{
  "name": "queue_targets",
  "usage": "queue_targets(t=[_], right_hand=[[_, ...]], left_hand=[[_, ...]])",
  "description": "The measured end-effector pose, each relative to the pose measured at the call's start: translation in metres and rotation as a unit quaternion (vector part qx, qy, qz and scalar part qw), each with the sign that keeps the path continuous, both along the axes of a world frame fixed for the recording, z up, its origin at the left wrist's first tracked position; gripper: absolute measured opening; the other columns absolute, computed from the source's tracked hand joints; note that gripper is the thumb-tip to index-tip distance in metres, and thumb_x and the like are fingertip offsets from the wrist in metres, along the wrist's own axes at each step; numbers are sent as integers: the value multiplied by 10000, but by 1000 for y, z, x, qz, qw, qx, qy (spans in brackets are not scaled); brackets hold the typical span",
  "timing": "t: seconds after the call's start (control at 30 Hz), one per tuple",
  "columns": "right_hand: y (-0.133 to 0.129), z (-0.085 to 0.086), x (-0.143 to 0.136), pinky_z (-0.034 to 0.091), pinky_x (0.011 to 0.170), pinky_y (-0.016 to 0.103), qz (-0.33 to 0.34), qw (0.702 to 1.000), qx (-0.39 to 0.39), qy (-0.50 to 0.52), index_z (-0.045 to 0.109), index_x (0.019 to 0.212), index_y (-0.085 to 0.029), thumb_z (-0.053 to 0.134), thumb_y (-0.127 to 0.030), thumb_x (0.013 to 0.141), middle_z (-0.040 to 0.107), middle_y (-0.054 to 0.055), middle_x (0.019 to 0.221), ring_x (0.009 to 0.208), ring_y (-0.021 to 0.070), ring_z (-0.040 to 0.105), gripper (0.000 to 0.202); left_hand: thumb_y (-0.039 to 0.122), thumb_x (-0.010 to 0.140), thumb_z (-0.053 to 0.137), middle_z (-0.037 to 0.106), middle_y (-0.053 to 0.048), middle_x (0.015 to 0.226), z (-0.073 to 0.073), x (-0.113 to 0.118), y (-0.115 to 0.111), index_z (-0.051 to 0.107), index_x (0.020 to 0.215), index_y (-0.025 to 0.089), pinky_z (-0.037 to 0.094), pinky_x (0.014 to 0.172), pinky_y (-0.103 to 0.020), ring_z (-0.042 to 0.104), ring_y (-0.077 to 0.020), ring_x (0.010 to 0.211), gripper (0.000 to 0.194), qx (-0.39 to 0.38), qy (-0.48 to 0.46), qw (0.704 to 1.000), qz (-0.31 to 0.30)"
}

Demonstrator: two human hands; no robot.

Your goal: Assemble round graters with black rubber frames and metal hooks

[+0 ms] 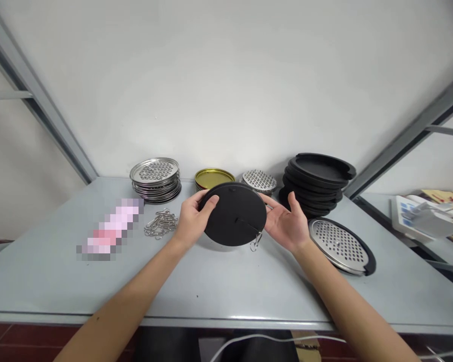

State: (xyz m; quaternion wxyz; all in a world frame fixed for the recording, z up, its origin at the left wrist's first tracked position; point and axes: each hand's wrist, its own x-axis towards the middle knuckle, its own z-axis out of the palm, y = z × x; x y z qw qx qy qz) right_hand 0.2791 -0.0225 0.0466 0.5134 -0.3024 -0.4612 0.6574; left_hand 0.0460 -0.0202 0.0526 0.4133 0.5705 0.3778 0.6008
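My left hand point(195, 217) grips a black round disc point(230, 216) by its left edge, the thumb lying on its face. The disc is tilted towards me above the table. At its lower right rim hangs a small wire hook point(254, 242). My right hand point(287, 221) is open, palm up and thumb raised, with its fingertips at the disc's right edge; whether they touch it I cannot tell. Left of my left hand lies a pile of metal wire hooks point(160, 223). Beside my right wrist is a perforated metal plate point(337, 244) set on a black disc.
Along the wall stand a stack of silver perforated plates point(155, 173), gold-coloured lids point(214, 178), small round graters point(259, 180) and a stack of black discs point(317, 173). A pixelated pink item point(115, 226) lies on the grey table point(226, 286). Metal frame posts rise at both sides.
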Motion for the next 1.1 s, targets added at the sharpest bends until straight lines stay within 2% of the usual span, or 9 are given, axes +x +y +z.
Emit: queue_targets(t=[0.13, 0.2, 0.27, 0.33, 0.43, 0.63, 0.83, 0.97, 1.1], right_hand=[[-5, -7, -4, 437, 986, 424, 33, 999, 23, -8, 602, 1197, -250, 455, -684, 812, 635, 70, 1238, 1137, 262, 591, 598], [-6, -12, -5, 445, 980, 400, 34, 998, 38, -44, 595, 1202, -251, 645, -570, 753, 634, 63, 1242, 1121, 255, 601, 554], [-5, -16, -5, 467, 951, 375, 28, 994, 48, -91, 605, 1183, -232, 740, -425, 725, 668, 64, 1183, 1054, 236, 635, 515], [-4, -19, -6, 495, 909, 358, 29, 992, 46, -113, 619, 1156, -208, 739, -342, 750, 699, 67, 1110, 979, 215, 665, 443], [-3, -20, -6, 526, 860, 349, 24, 997, 17, -66, 634, 1116, -195, 721, -322, 774, 719, 69, 1050, 926, 208, 684, 375], [1, -16, -2, 550, 826, 327, -56, 997, -44, 37, 677, 981, -200, 754, -331, 716, 747, 45, 939, 879, 212, 700, 305], [0, -11, 1, 566, 709, 269, -34, 996, -79, 29, 684, 996, -200, 746, -291, 700, 752, 38, 909, 760, 183, 709, 316], [-2, -11, 1, 550, 603, 224, -16, 994, -104, -16, 688, 980, -176, 758, -315, 699, 753, 53, 826, 655, 159, 700, 321], [-3, -11, 1, 551, 617, 213, 16, 996, -79, -49, 675, 1033, -169, 763, -317, 714, 750, 69, 875, 671, 150, 704, 363]], left_hand=[[382, 816, 662, 726, -58, 957, -1, 6, -5, 701, 977, 150, 525, 761, -256, 665, -195, 880, 286, -7, 46, 999, -29], [359, 814, 663, 727, -55, 963, -2, 11, -9, 706, 970, 151, 527, 765, -257, 667, -195, 880, 263, -3, 64, 997, -36], [346, 814, 662, 728, -54, 965, -4, 15, -12, 709, 967, 153, 528, 775, -260, 668, -193, 878, 251, 1, 75, 996, -38], [350, 811, 666, 727, -59, 965, -6, 17, -12, 704, 969, 149, 530, 779, -265, 671, -193, 873, 259, -4, 69, 997, -37], [376, 800, 677, 723, -75, 986, -6, 16, -9, 683, 1001, 136, 530, 795, -275, 674, -202, 893, 313, -37, 41, 997, -46], [410, 816, 663, 711, -77, 1057, -1, 6, -4, 679, 1086, 146, 508, 831, -282, 646, -213, 963, 379, -96, 39, 981, -164], [445, 814, 656, 723, -67, 964, 1, 4, -6, 696, 1094, 159, 482, 624, -231, 628, -167, 787, 402, -154, 27, 972, -173], [474, 787, 671, 714, -61, 837, -1, 5, -6, 726, 993, 143, 449, 558, -219, 601, -155, 713, 394, -174, 28, 967, -186], [506, 758, 685, 676, -48, 761, -4, 4, -3, 719, 893, 134, 410, 515, -206, 572, -141, 656, 397, -196, 35, 964, -178]])
